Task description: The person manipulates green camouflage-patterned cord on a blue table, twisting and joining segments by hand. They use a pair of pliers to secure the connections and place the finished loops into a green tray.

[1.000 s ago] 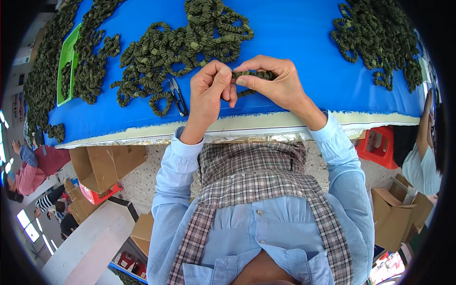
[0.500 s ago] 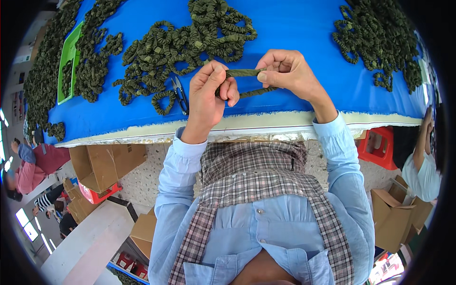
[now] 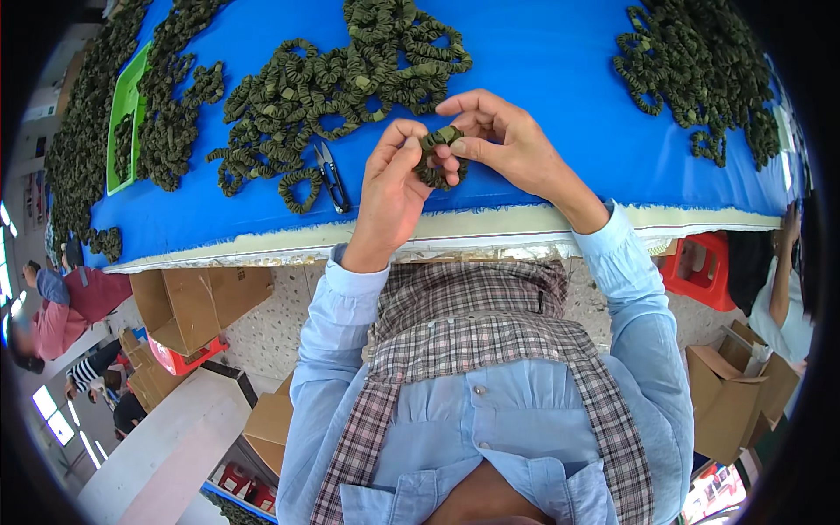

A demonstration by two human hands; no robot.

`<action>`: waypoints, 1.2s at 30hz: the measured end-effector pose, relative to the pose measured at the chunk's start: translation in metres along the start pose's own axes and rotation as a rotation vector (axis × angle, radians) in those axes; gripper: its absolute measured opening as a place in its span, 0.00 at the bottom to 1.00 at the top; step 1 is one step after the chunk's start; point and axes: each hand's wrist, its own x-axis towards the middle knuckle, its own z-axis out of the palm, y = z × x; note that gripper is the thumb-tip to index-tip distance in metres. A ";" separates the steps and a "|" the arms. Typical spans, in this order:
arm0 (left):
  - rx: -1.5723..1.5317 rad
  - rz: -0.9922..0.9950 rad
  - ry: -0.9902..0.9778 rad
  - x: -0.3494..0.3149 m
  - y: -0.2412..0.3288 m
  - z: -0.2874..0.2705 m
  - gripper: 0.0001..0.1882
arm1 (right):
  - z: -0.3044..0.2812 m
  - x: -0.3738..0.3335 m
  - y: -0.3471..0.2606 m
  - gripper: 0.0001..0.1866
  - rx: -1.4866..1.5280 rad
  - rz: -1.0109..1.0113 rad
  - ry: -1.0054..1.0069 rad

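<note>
Dark olive-green gathered fabric makes up a small scrunchie (image 3: 428,174), held up over the near edge of the blue-covered table. My left hand (image 3: 391,179) is closed on its left side, with fingertips reaching through the ring. At the upper right of the ring, my right hand (image 3: 507,144) has its thumb against a smoother patch of the fabric; the index finger arches above it, and the other fingers are partly hidden. Left of my hands lie small thread snips (image 3: 332,179) with dark handles, beside a single loose scrunchie (image 3: 300,190).
Beyond my hands spreads a pile of scrunchies (image 3: 350,79); another heap (image 3: 700,79) lies at the far right. A green tray (image 3: 122,131) stands among more at the left. Cardboard boxes (image 3: 201,302) and a red stool (image 3: 700,271) are below table level. Other people are at both sides.
The scrunchie was stretched out between both hands; now it has drawn back into a small round ring. My right hand has come left, closer to my left hand.
</note>
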 end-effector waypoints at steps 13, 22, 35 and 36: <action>0.036 0.125 0.132 0.007 0.008 -0.010 0.05 | 0.002 -0.003 0.002 0.13 0.967 0.065 0.017; 0.091 0.153 0.181 0.004 0.005 0.002 0.08 | -0.002 -0.005 -0.011 0.09 0.369 0.085 0.116; 0.234 0.141 0.091 0.003 0.003 0.001 0.05 | 0.013 -0.007 -0.012 0.17 0.151 -0.005 0.143; 0.210 0.121 0.037 0.003 0.004 -0.001 0.05 | 0.011 -0.007 -0.014 0.17 0.263 0.032 0.153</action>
